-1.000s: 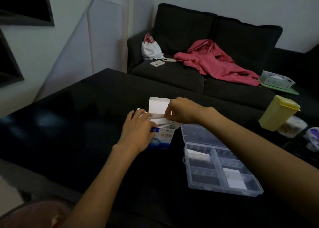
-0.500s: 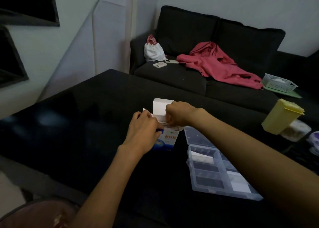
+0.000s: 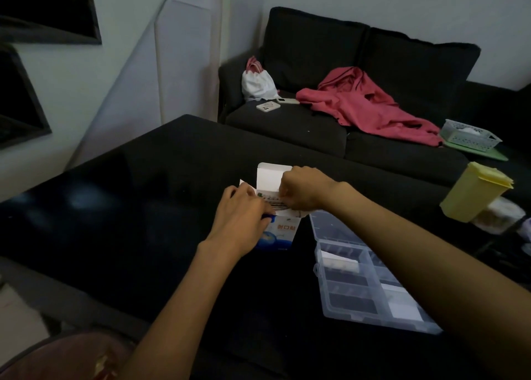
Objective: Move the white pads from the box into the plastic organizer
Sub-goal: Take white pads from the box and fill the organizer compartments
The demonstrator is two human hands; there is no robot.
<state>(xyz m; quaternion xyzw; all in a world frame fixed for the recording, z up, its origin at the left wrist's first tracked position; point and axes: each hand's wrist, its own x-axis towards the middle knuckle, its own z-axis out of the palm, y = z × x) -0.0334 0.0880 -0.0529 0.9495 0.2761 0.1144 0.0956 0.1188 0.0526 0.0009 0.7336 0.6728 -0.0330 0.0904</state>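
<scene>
A small white and blue box (image 3: 283,234) stands upright on the black table (image 3: 120,207), its lid flap raised. My left hand (image 3: 244,218) grips the box's left side. At the box's open top, my right hand (image 3: 301,190) has its fingers curled, pinching something white; what it pinches is mostly hidden. Right of the box lies the clear plastic organizer (image 3: 370,279), lid open. One white pad (image 3: 340,262) lies in an upper left compartment, another white pad (image 3: 405,308) in a lower right one.
A yellow lidded container (image 3: 474,191) stands at the table's right side, with a clear tub (image 3: 500,216) beside it. Behind the table is a dark sofa (image 3: 316,126) with a red garment, a white bag, phones and a white basket.
My right hand has stayed at the box's opening, its fingers working down into it. My left hand keeps its hold on the box. The view has shifted slightly.
</scene>
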